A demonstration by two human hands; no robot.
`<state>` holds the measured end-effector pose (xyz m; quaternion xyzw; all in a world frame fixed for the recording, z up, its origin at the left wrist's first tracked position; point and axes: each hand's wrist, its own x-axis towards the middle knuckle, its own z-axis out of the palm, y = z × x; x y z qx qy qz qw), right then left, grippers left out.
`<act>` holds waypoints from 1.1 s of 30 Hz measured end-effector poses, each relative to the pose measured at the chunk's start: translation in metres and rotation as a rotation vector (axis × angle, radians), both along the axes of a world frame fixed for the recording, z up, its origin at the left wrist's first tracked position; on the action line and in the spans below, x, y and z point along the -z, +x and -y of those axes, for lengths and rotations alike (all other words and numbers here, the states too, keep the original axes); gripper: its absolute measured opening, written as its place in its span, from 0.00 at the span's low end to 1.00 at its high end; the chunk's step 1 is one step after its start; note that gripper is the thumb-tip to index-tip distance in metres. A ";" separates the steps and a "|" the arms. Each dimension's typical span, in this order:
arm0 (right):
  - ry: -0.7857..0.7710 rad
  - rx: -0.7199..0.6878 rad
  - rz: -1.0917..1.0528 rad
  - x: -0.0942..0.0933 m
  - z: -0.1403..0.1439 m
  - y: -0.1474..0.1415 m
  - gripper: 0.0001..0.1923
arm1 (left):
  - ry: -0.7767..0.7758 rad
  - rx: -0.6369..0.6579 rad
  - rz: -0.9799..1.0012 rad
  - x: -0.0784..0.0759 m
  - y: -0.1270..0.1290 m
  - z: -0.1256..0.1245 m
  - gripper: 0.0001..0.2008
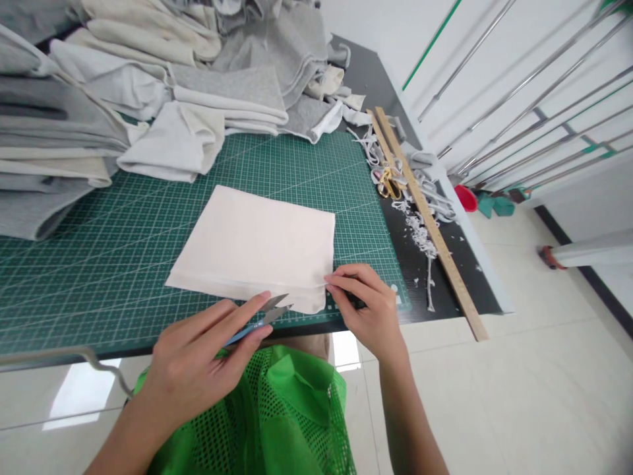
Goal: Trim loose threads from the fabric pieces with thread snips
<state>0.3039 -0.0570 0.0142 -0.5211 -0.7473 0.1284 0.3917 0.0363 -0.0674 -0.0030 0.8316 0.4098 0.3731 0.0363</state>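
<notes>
A folded piece of cream-white fabric [262, 241] lies flat on the green cutting mat [356, 178], close to the table's front edge. My left hand [202, 346] is closed around small blue thread snips [257, 324], whose two blades point right and stand apart. Its index fingertip is at the fabric's lower edge. At the fabric's lower right corner, my right hand [363, 300] pinches the edge between thumb and fingers. The snips' blades are near the lower edge, left of that pinch; whether they touch the fabric I cannot tell.
Heaps of grey and white fabric pieces [237, 92] cover the back and left of the mat. On the right are wooden rulers [430, 224], gold-handled scissors [390, 183] and fabric scraps [420, 231]. A red dustpan [465, 198] and mop poles stand beyond the table.
</notes>
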 end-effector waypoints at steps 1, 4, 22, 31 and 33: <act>0.006 0.011 -0.001 0.001 0.000 0.000 0.11 | 0.005 -0.010 -0.002 0.000 0.000 0.000 0.25; 0.023 0.068 -0.020 0.001 0.001 -0.001 0.09 | 0.020 -0.030 -0.011 0.000 0.001 0.000 0.23; -0.083 -0.102 -0.235 -0.007 0.007 0.001 0.12 | -0.003 -0.030 -0.051 -0.006 0.002 -0.001 0.19; -0.184 -0.231 -0.148 -0.009 0.005 0.009 0.12 | -0.009 -0.039 -0.099 -0.009 0.004 -0.001 0.18; -0.181 -0.233 -0.128 -0.008 0.005 0.008 0.11 | -0.001 -0.039 -0.107 -0.009 0.004 -0.001 0.18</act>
